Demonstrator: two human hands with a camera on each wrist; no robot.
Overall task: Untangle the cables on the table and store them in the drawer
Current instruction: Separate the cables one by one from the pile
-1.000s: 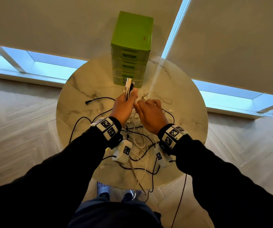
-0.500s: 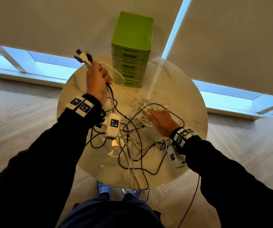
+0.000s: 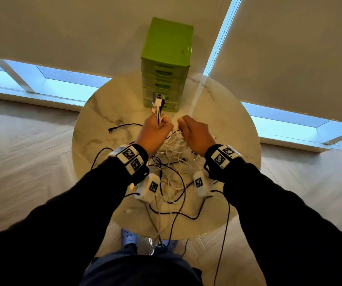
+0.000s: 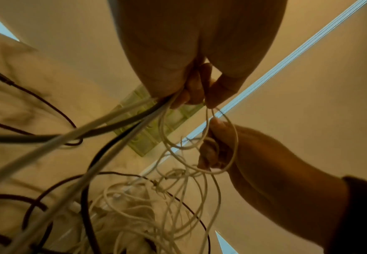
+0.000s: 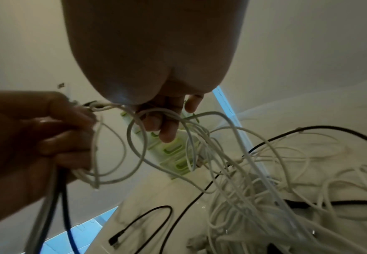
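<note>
On the round marble table [image 3: 223,124] lies a tangle of white and black cables [image 3: 176,155]. My left hand [image 3: 159,125] grips a bundle of cable ends in a fist, with USB plugs [image 3: 158,102] sticking up in front of the green drawer unit [image 3: 167,58]. All its drawers look closed. My right hand [image 3: 183,125], close beside the left, pinches a thin white cable [image 4: 226,168] that loops between both hands. In the right wrist view a white cable loop [image 5: 135,146] hangs over the right hand's fingers [image 5: 165,127], and the left hand [image 5: 58,137] holds white and dark cables.
A loose black cable with a plug [image 3: 112,130] lies on the table's left. Several cables hang over the near table edge [image 3: 166,236] toward my feet. The drawer unit stands at the table's far edge against window blinds [image 3: 289,48]. Wooden floor surrounds the table.
Half a second ago my left hand held the bundle high to the left. It has come back down in front of the drawers, and my right hand has moved forward beside it.
</note>
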